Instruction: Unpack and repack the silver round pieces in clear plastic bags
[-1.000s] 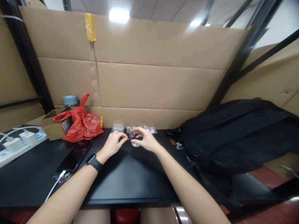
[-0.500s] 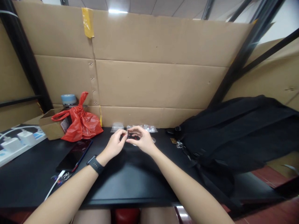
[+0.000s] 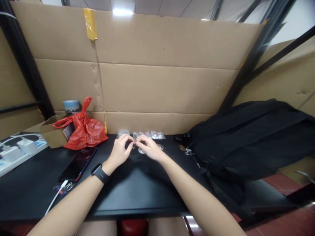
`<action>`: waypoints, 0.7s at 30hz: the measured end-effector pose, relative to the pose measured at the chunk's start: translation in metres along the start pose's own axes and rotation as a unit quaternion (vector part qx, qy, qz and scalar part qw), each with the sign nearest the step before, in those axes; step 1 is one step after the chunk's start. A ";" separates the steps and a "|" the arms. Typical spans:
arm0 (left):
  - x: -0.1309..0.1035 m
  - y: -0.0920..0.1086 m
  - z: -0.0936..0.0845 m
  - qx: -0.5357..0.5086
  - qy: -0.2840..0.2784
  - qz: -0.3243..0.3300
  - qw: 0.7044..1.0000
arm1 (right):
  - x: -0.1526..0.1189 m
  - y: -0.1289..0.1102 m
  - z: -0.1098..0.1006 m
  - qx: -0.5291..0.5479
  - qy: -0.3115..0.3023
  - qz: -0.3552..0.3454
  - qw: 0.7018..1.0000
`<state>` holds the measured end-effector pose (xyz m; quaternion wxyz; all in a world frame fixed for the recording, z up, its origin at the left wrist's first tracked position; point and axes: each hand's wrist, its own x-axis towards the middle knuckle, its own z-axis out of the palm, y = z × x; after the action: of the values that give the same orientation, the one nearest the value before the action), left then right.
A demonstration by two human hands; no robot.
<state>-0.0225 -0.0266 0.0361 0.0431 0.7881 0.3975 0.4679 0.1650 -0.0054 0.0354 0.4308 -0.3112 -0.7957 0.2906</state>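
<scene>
My left hand (image 3: 121, 148) and my right hand (image 3: 150, 148) meet fingertip to fingertip above the middle of the black table. Both are closed in a pinch around a tiny dark object (image 3: 134, 143), too small and too covered by the fingers to name. Just beneath and beside my right hand lie a clear round disc-like piece (image 3: 141, 151) and a similar one (image 3: 160, 147). Behind the hands, small clear plastic bags (image 3: 157, 135) with red and silvery bits lie in a row. Another clear bag (image 3: 123, 132) is partly covered by my left hand.
On the left are a red plastic bag (image 3: 85, 129), a cardboard box (image 3: 52, 132), a phone (image 3: 78, 164) with keys (image 3: 69, 187) and a white power strip (image 3: 22, 151). A black backpack (image 3: 251, 141) fills the right side. A cardboard wall (image 3: 157, 88) closes off the back.
My right hand's fingers, spread half a second ago, have closed to a pinch against the small object at my left fingertips. The left hand is nearly still.
</scene>
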 end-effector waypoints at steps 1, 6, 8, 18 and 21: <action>0.000 -0.001 -0.001 -0.014 0.011 0.000 1.000 | 0.000 0.001 -0.001 -0.014 0.004 -0.002 1.000; -0.001 -0.003 -0.001 -0.020 -0.052 0.016 0.998 | 0.000 0.003 -0.004 -0.039 -0.001 0.013 0.999; -0.003 -0.005 0.002 0.003 -0.081 0.019 0.997 | 0.000 0.004 -0.004 -0.027 -0.010 0.018 0.999; -0.005 -0.027 0.004 0.058 -0.112 -0.056 0.990 | -0.007 0.025 -0.012 -0.265 -0.039 0.118 0.956; -0.005 -0.031 0.002 0.044 -0.120 -0.077 0.989 | -0.007 0.034 -0.013 -0.294 -0.073 0.153 0.941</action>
<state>-0.0400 -0.0082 0.0176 0.0920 0.8065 0.4693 0.3476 0.1877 0.0135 0.0135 0.2113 -0.5198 -0.8179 0.1276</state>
